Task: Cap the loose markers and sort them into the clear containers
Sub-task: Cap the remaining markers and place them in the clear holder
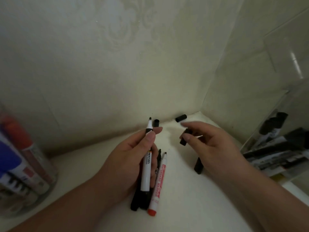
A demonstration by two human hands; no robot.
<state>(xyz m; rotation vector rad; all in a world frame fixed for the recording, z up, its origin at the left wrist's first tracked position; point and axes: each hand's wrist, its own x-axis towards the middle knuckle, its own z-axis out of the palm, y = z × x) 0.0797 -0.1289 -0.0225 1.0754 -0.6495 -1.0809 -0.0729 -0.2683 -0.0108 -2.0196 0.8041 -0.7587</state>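
The held marker (146, 171) is white, black-ended; the lying marker (158, 185) white, red-lettered, red-ended; the pinched cap (184, 138) black; the wall (117, 39) cream, faintly floral.

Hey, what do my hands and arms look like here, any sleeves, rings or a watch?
Both are bare: the left hand and right hand show no rings, and the left forearm and right forearm show no sleeve, watch or bracelet as far as the frame reaches. The fingernails are long and rounded.
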